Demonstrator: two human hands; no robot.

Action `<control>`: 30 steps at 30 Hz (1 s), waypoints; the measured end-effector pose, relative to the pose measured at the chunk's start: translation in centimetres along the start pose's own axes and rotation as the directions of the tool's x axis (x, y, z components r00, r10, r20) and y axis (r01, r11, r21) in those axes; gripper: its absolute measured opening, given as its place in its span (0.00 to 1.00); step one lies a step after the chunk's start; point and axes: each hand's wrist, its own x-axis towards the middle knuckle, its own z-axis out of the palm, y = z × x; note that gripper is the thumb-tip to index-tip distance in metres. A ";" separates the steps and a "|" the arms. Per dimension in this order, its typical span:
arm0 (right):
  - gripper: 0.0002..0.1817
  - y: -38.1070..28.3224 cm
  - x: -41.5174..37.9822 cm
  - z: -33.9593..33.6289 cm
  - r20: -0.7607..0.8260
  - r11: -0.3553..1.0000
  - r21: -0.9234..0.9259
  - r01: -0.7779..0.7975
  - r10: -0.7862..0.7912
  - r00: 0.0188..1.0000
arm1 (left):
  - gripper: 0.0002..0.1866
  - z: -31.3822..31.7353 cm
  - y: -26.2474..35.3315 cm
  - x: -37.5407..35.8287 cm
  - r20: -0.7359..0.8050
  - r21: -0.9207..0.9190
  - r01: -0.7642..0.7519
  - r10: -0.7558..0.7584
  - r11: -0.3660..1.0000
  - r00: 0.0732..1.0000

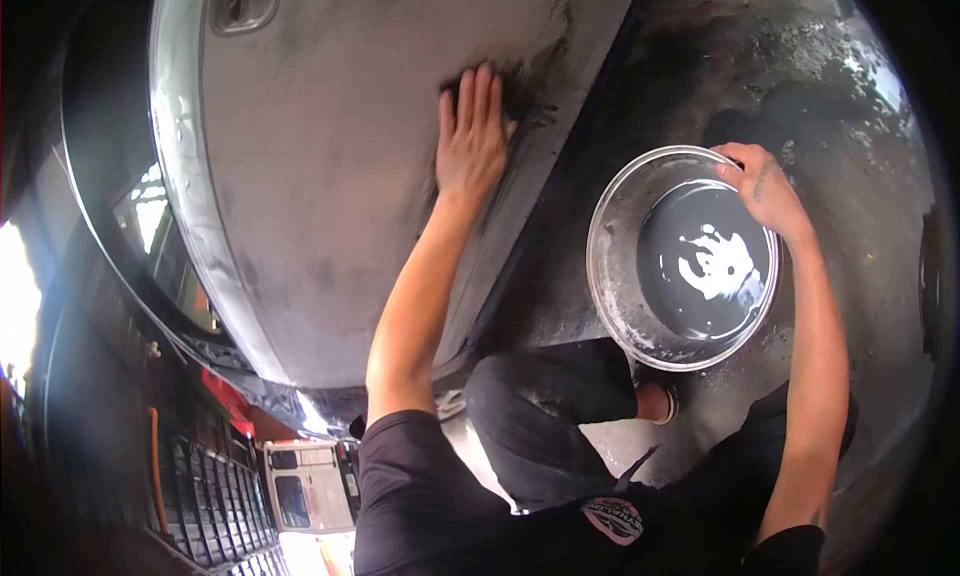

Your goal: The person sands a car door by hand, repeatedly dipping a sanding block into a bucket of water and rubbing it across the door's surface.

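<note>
Against the grey car door panel (320, 176), my left hand (472, 141) lies flat with its fingers stretched out, over a dark wet smear. Whether anything is under the palm is hidden; a small light edge shows beside it. My right hand (762, 188) grips the rim of a round metal basin (612, 276) at its upper right, with the fingers curled over the edge. Dark water (690, 311) in the basin reflects bright light.
Wet, dark ground (850, 306) surrounds the basin. My bent knee (520, 406) and a sandalled foot (655, 403) are close below it. The car's door handle recess (245, 1) is at the top. A metal grille (215, 496) and a parked vehicle (305, 486) stand at lower left.
</note>
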 end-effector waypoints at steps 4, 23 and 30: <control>0.17 -0.4 0.0 0.2 0.014 1.000 0.009 0.009 -0.009 1.000 | 0.34 0.7 -2.1 -20.6 0.381 0.136 -0.041 -0.014 0.990 0.924; 0.17 0.8 0.1 0.4 -0.107 0.993 -0.106 0.061 -0.072 0.992 | 0.34 1.5 1.2 -3.3 0.137 -0.023 -0.130 0.132 0.991 0.982; 0.20 -0.5 -0.1 -0.3 0.044 0.997 0.045 -0.059 0.057 0.997 | 0.34 1.9 3.0 -0.7 0.120 0.111 -0.177 0.163 0.978 0.979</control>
